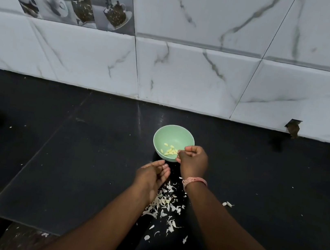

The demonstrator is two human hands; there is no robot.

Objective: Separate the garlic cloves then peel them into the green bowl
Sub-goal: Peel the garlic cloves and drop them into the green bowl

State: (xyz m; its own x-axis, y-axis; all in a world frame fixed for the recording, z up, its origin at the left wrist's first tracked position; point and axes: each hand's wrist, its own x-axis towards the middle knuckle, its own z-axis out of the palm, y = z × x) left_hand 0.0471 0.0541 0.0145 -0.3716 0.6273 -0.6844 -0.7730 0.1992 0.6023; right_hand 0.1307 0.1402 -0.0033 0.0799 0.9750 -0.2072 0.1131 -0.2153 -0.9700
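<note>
A green bowl (174, 136) stands on the black counter (70, 153) and holds several peeled garlic cloves (169, 151). My right hand (194, 160) hovers over the bowl's right rim with its fingers curled and the thumb a little apart from them. I see nothing held in it. A pink band is on that wrist. My left hand (152, 175) is just in front of the bowl, fingers relaxed and nearly straight, holding nothing that I can see.
A scatter of white garlic peels (166, 205) lies between my forearms. One unpeeled clove (228, 204) lies to the right. The marble-tiled wall (188, 75) rises behind the bowl. The counter's front edge (23, 221) runs at lower left.
</note>
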